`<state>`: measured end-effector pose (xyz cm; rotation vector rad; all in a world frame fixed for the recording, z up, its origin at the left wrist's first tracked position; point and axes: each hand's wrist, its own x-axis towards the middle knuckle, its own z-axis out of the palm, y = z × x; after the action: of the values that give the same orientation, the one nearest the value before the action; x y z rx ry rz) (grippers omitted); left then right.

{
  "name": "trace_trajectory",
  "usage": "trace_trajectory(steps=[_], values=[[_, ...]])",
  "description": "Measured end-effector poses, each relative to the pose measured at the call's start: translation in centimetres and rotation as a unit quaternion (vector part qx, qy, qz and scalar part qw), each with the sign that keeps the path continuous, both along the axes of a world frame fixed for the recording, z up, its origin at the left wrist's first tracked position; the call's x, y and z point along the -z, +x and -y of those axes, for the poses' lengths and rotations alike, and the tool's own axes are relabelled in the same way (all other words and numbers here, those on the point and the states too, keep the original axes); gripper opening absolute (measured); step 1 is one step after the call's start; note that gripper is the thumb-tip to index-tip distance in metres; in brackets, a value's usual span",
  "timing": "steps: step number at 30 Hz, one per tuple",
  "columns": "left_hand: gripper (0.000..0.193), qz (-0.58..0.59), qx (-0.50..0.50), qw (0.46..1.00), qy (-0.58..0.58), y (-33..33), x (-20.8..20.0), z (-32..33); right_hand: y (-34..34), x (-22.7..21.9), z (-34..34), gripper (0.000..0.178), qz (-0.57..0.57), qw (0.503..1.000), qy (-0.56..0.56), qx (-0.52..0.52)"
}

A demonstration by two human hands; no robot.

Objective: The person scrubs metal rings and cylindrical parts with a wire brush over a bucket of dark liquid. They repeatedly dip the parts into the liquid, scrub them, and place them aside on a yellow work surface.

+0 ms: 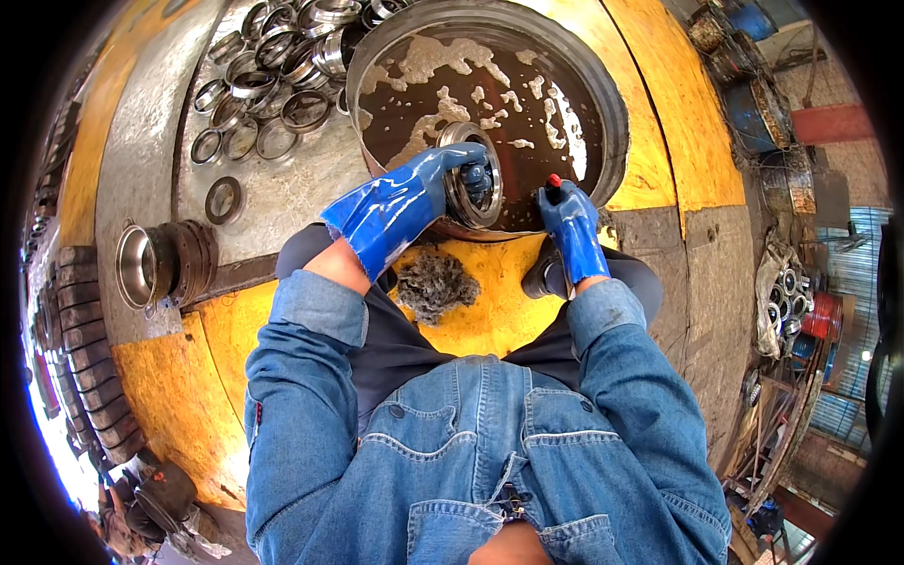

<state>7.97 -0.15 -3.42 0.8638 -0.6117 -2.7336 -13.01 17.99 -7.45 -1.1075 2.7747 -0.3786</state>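
Note:
My left hand (443, 179), in a long blue rubber glove, grips a shiny metal bearing ring (486, 209) tilted on edge, its fingers passed through the hole. The ring is held over the near rim of a round black tub (614, 155) of dark, foamy liquid (527, 104). My right hand (571, 218), gloved the same way, is closed around a small tool with a red end (555, 180) at the tub's near right side. The rest of that tool is hidden by the glove and the liquid. Below the tub, between my legs, lies a grey wad of metal shavings or wool (435, 285).
A heap of metal rings (273, 71) lies on the grey metal sheet (259, 179) at the far left, with a single ring (224, 200) nearer me. A steel cup-shaped part (143, 267) rests beside stacked brown rings (193, 259). Barrels (753, 113) stand at the right.

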Motion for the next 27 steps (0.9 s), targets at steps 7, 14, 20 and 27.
trace_trajectory(steps=[7,14,20,27], values=[[0.014,-0.058,0.033,0.988,-0.141,-0.1,1.9,0.3,-0.5,0.9,0.1,0.03,-0.011,1.0,-0.007,-0.015],[0.022,-0.042,-0.03,0.998,-0.039,0.7,-0.2,0.1,-0.6,1.6,-0.5,0.032,-0.014,0.996,-0.082,-0.021],[0.013,-0.002,-0.237,0.97,-0.056,3.3,-6.4,4.3,-1.5,2.3,-0.7,0.033,-0.016,0.997,-0.07,-0.039],[0.037,0.229,-0.288,0.863,-0.347,5.4,-11.7,14.8,-1.4,3.0,-1.3,0.035,-0.003,0.998,-0.061,-0.014]])
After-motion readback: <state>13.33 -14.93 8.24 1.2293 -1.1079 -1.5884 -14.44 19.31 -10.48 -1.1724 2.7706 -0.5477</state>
